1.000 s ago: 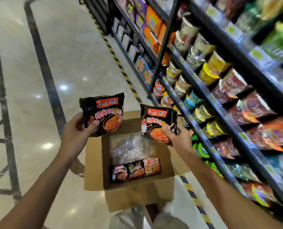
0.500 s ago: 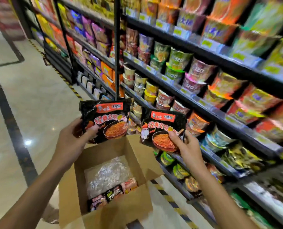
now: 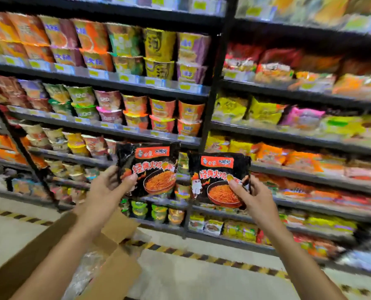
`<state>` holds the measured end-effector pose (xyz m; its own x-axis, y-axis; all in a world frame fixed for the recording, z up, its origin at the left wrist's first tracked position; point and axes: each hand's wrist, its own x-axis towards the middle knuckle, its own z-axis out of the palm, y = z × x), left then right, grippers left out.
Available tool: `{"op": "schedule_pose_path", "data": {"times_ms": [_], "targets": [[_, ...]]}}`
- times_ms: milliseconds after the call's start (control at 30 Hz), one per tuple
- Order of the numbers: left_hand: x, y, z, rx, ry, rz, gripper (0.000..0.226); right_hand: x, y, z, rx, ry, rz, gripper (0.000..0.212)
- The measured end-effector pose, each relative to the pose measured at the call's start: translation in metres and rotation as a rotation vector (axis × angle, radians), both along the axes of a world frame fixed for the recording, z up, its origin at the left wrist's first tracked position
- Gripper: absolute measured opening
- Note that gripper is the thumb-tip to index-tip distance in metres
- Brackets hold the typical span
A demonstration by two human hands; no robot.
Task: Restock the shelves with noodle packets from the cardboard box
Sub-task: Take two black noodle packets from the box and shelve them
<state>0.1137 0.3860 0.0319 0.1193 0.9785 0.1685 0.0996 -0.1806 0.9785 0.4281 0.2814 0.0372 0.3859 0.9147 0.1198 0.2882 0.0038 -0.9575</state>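
Note:
My left hand (image 3: 106, 191) grips a black noodle packet (image 3: 154, 167) with red lettering and a bowl picture by its lower left corner. My right hand (image 3: 256, 198) holds a matching black packet (image 3: 217, 176) by its lower right side. Both packets are upright at chest height, in front of the black shelves (image 3: 137, 137). The open cardboard box (image 3: 115, 276) sits low at the bottom left under my left forearm, with clear plastic showing inside.
The shelves are packed with noodle cups on the left bay and noodle packets on the right bay (image 3: 288, 154). A black upright post (image 3: 212, 109) divides the bays. Yellow-black hazard tape (image 3: 202, 256) runs along the floor at the shelf base.
The view has swung right and up, from the aisle and box to face the shelves head on. Both hands still hold their packets, raised toward the shelves. The box has slid to the bottom left.

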Motion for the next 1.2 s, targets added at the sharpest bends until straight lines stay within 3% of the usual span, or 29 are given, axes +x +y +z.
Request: {"op": "schedule_pose_path", "data": {"times_ms": [100, 233, 400, 533, 667, 800, 933, 1033, 1133, 1200], "targets": [[0.068, -0.001, 0.007, 0.015, -0.012, -0.135, 0.016, 0.047, -0.037, 0.011, 0.060, 0.027, -0.128, 0.011], [0.150, 0.006, 0.017, 0.051, -0.005, -0.288, 0.017, 0.099, -0.070, 0.023, 0.134, 0.059, -0.273, 0.010], [0.244, 0.030, 0.024, 0.027, -0.132, -0.422, 0.047, 0.156, -0.090, 0.040, 0.204, 0.061, -0.443, 0.014], [0.317, 0.041, 0.033, 0.020, -0.148, -0.551, 0.017, 0.192, -0.101, 0.047, 0.227, 0.046, -0.581, 0.015], [0.384, 0.033, 0.048, 0.047, -0.195, -0.673, 0.031, 0.229, -0.116, 0.053, 0.248, 0.009, -0.732, 0.019], [0.446, 0.034, 0.047, 0.021, -0.176, -0.769, 0.026, 0.270, -0.134, 0.059, 0.282, 0.012, -0.830, 0.022], [0.511, 0.027, 0.046, -0.042, -0.218, -0.823, 0.073, 0.322, -0.155, 0.052, 0.315, 0.031, -0.885, 0.005], [0.566, 0.013, 0.042, -0.053, -0.201, -0.838, 0.075, 0.370, -0.170, 0.046, 0.347, 0.061, -0.919, 0.017], [0.623, -0.002, 0.041, -0.034, -0.185, -0.833, 0.094, 0.425, -0.189, 0.043, 0.357, 0.076, -0.909, 0.005], [0.663, -0.021, 0.047, -0.021, -0.163, -0.804, 0.085, 0.467, -0.204, 0.044, 0.355, 0.054, -0.903, 0.010]]}}
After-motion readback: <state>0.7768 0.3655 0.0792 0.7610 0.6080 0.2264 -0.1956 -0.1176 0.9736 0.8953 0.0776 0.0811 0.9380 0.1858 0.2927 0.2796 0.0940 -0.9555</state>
